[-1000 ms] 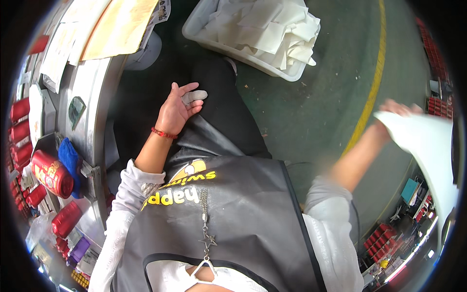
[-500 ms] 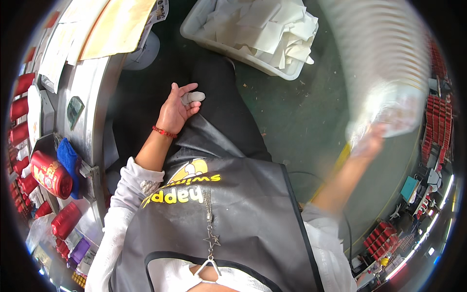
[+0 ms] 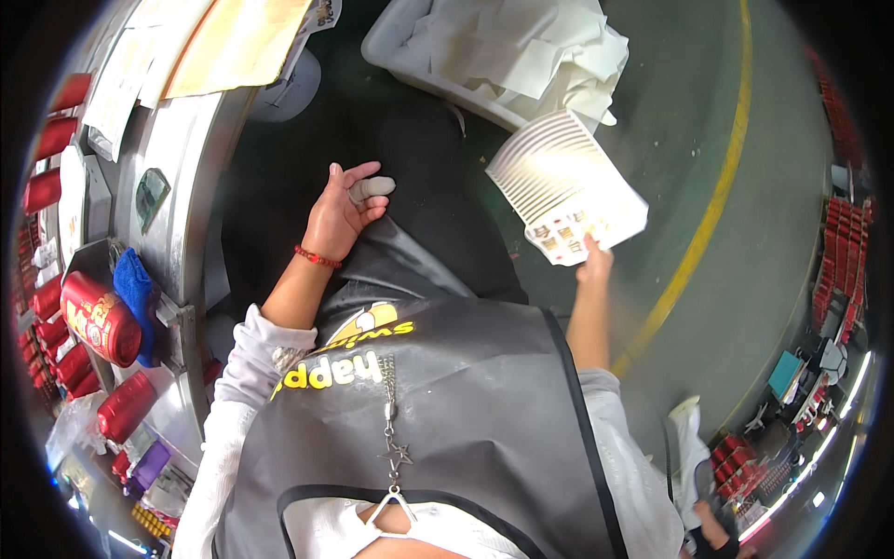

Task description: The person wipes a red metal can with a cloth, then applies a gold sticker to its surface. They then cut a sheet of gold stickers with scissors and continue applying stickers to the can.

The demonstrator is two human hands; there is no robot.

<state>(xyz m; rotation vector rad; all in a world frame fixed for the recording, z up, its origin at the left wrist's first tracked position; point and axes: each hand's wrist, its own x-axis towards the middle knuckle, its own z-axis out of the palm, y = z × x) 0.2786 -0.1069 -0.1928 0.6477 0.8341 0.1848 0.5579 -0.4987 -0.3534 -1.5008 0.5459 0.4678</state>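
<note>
My left hand rests palm up over my dark-clad thigh, its fingers loosely apart and nothing in it. One finger wears a pale grey finger cot, and a red bead bracelet circles the wrist. To the right, my right hand pinches the near edge of a flat white card with small printed pictures near the grip. Its far part shows as repeated stripes, so I cannot tell whether it is one sheet or several. The card is held up over the floor, in front of a white bin.
Crumpled white sheets fill the bin. At left, a metal-edged bench carries yellow paper, a red container and a blue cloth. A yellow line crosses the green floor. Another person's light sleeve shows at lower right.
My right hand has swung inward and left with the white card, which was heavily blurred at upper right before. My left hand stays put. The other person has come into view at lower right.
</note>
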